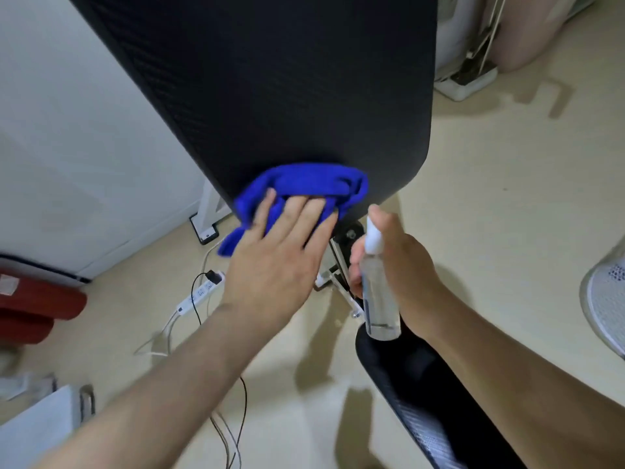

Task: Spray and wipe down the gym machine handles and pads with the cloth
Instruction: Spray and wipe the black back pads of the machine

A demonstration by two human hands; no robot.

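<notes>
The left hand [277, 255] presses the blue cloth [304, 191] flat on the near edge of the black pad [270, 96], fingers straight. The right hand [402, 265] grasps the spray bottle [377, 289] just beside it.

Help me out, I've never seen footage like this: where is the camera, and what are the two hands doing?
This is one picture from a camera worn on a person's head, looking down at their own arms. The left hand presses a blue cloth flat against the lower edge of a big black pad on a gym machine. The right hand grips a clear spray bottle. A second black pad shows at lower right. On the floor lies a white power strip.
</notes>
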